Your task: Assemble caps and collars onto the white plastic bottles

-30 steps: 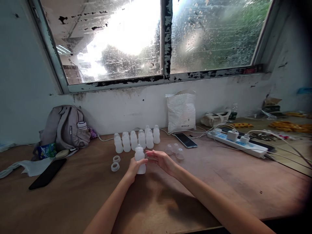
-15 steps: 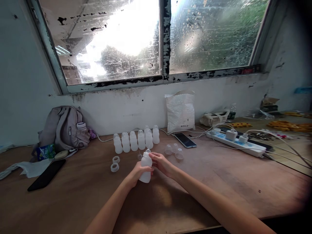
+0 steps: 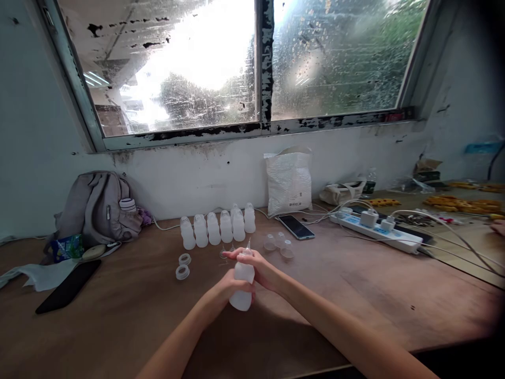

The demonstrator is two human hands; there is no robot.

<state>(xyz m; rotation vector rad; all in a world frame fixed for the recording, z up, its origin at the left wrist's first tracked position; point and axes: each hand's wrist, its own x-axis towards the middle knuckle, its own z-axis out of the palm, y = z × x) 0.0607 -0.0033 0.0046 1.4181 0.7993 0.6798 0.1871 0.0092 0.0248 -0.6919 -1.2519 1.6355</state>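
A frosted white baby bottle is held slightly tilted above the table in front of me. My left hand is closed around its body. At the neck, my right hand grips the collar, its fingers wrapped over the top. A clear pointed teat sticks up above those fingers. Just beyond, a few clear teats lie partly behind the right fingertips. To the left are two translucent collar rings. Several clear caps sit to the right of my hands.
Several capped bottles stand in a row behind. Farther right lie a phone and a power strip with cables. A grey backpack and a black flat case are leftward. Another person's hand shows at the right edge.
The bottle and both hands have come slightly nearer and to the right. My right hand has moved over the bottle's top. Another person's hand has appeared at the right edge.
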